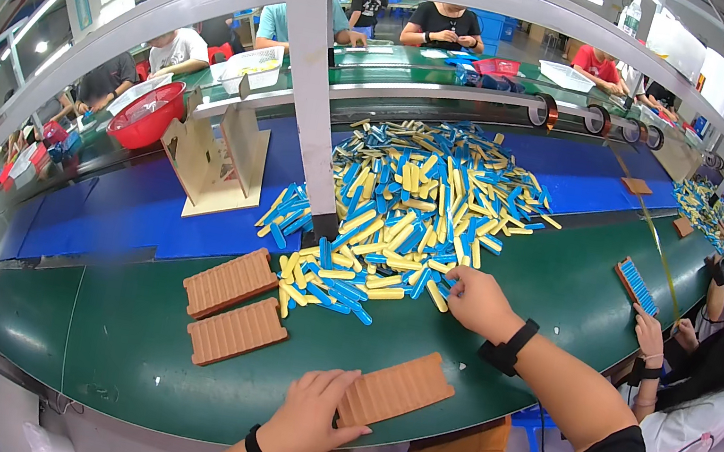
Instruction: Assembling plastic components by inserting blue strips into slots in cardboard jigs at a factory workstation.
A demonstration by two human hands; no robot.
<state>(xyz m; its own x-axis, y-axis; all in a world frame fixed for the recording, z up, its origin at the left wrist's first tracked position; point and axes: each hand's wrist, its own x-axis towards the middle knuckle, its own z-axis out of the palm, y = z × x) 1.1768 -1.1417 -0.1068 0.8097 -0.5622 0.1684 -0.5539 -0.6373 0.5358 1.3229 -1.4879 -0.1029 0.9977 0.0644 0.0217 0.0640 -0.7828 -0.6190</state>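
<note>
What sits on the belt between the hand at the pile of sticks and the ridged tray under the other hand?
Nothing visible. The right hand touches the edge of the pile of blue and yellow sticks; bare green belt lies between it and the brown ridged tray under the left hand.

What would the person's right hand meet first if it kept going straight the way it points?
The right hand points up-left into the heap of yellow and blue sticks. Its fingertips already seem to touch the nearest sticks at the heap's edge, so it would meet those first.
</note>
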